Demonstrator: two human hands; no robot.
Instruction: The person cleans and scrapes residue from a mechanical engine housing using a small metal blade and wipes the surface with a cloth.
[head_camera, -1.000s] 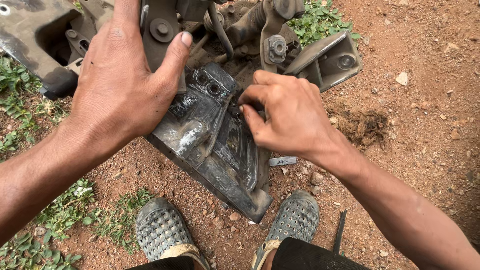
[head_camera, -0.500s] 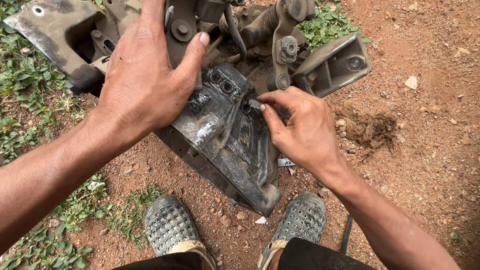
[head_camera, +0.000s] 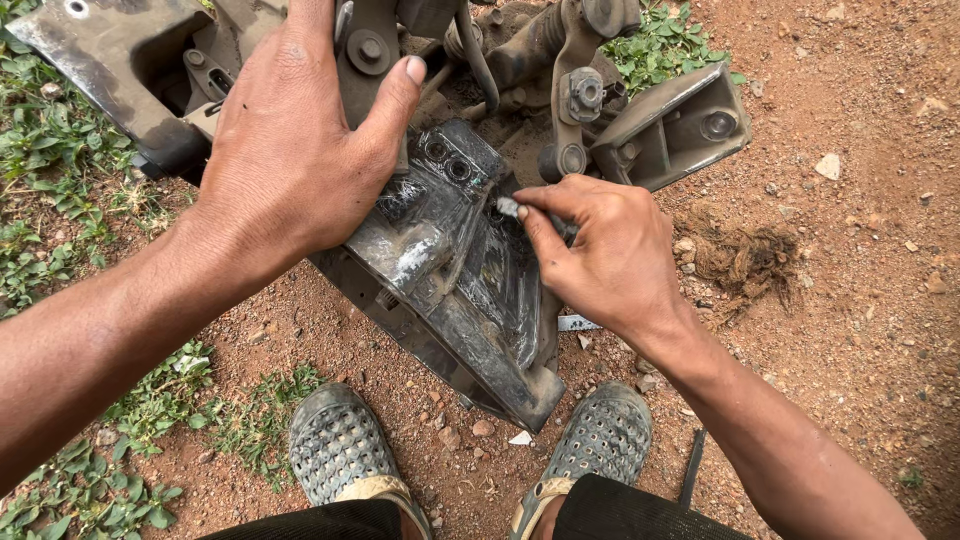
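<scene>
The left hand (head_camera: 290, 160) is still gripping the far dark greasy metal vehicle frame (head_camera: 450, 260) on red dirt ground (head_camera: 850, 330), while the right hand (head_camera: 610, 255), fingers pinched on a small grey metal bolt (head_camera: 507, 208), has shifted slightly farther, keeping it at the frame's recess.

1. No package, label, sign or screen showed anywhere in the head view.
2. No wrapper, box or bag lay in sight, and no sticker or printed tag could be made out on any surface.
</scene>
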